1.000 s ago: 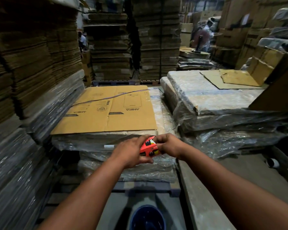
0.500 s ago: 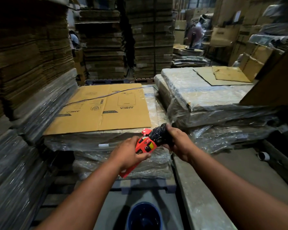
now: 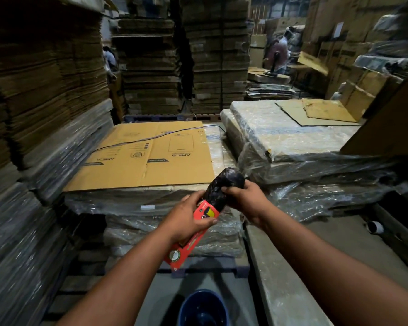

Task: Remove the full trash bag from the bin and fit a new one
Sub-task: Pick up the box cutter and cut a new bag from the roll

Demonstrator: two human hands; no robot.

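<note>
My left hand (image 3: 189, 215) grips a red cardboard package (image 3: 186, 245) that slants down toward the lower left. A black roll of trash bags (image 3: 224, 184) sticks out of the package's upper end, and my right hand (image 3: 243, 198) is closed around that roll. Both hands are held in front of me at chest height. Below them, at the bottom edge of the view, a dark blue bin (image 3: 204, 309) stands on the floor; its inside looks dark and I see no bag in it.
A wrapped pallet topped with a flat brown carton sheet (image 3: 151, 154) stands straight ahead. Another wrapped stack (image 3: 292, 137) sits to the right. Tall cardboard stacks (image 3: 33, 90) wall in the left. A concrete ledge (image 3: 280, 278) runs along the right. People work far back.
The black roll has come further out of the red package: my right hand pulled it up and to the right while my left hand kept hold of the package.
</note>
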